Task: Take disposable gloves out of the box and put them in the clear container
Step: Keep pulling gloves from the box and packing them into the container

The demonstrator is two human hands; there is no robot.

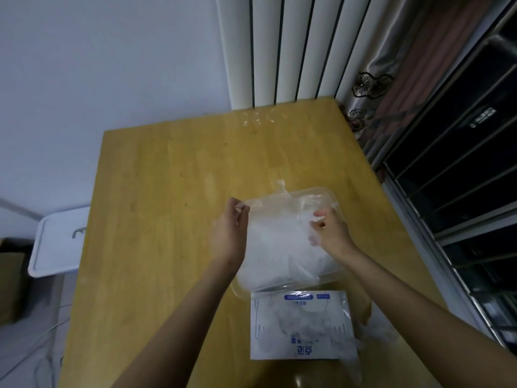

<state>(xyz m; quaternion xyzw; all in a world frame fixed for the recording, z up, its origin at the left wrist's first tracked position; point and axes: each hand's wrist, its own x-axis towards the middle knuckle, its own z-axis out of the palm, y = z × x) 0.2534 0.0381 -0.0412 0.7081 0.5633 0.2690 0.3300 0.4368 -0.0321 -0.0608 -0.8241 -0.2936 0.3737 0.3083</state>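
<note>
A clear plastic container (321, 193) sits on the wooden table (167, 205), heaped with thin see-through disposable gloves (277, 247). Both my hands hold a glove over the heap. My left hand (230, 231) pinches its left edge at the container's left side. My right hand (330, 231) pinches the crumpled right part over the container's right half. The white glove box (300, 326) with blue print lies flat just in front of the container. A few loose gloves (372, 334) spill out at the box's right side.
A white lidded bin (56, 242) stands below the table's left edge, beside a cardboard box (11, 287). White vertical panels (279, 49) and a curtain (405, 65) rise behind the table's far edge. A dark barred window (461, 177) runs along the right.
</note>
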